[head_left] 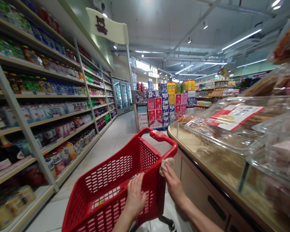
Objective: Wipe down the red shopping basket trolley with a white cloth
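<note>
A red plastic shopping cart (106, 164) stands in front of me, its handle (159, 136) at the far right end. My left hand (136, 195) rests on the near rim of the basket, fingers bent over the edge. With my right hand (169, 175) I press a pale, crumpled cloth (166, 165) against the cart's frame just below the handle. The fingers of that hand are closed on the cloth. No goods show in the part of the basket that I can see.
Shelves of bottled drinks (48, 77) line the left side. On the right is a glass-edged counter (203, 161) with clear plastic food packs (232, 119). Stacked drink boxes (159, 109) stand ahead, and glass-door fridges (122, 93) are farther back. Tiled floor (120, 129) runs between.
</note>
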Motion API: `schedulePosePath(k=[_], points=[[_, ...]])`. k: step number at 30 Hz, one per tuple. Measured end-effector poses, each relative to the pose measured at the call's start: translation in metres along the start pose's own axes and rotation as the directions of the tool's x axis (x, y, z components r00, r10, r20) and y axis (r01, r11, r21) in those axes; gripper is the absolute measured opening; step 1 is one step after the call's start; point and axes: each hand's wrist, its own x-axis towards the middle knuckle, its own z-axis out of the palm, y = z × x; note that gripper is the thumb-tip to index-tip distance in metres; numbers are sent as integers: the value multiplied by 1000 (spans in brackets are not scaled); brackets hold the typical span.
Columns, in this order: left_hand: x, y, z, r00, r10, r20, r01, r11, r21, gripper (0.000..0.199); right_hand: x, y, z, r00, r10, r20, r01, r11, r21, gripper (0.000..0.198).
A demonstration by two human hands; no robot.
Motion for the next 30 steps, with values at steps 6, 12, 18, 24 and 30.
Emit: schedulePosePath(k=[6, 12, 18, 24, 30], points=[[0, 1, 0, 1000, 2, 8, -2, 1000, 8, 65, -6, -2, -6, 996, -16, 93, 17, 1000, -9, 43], [-1, -1, 2, 1000, -1, 8, 1, 1000, 9, 65, -3, 0, -1, 1000, -2, 14, 2, 1000, 7, 40], [0, 1, -2, 999, -15, 35, 15, 1000, 5, 65, -15, 0, -3, 996, 20, 84, -22, 999, 28, 43], [0, 3, -3, 998, -34, 52, 34, 999, -4, 65, -6, 7, 6, 995, 97, -15, -96, 995, 31, 46], [1, 2, -3, 996, -45, 76, 45, 999, 7, 66, -20, 12, 0, 988, 99, 117, -104, 994, 33, 52]])
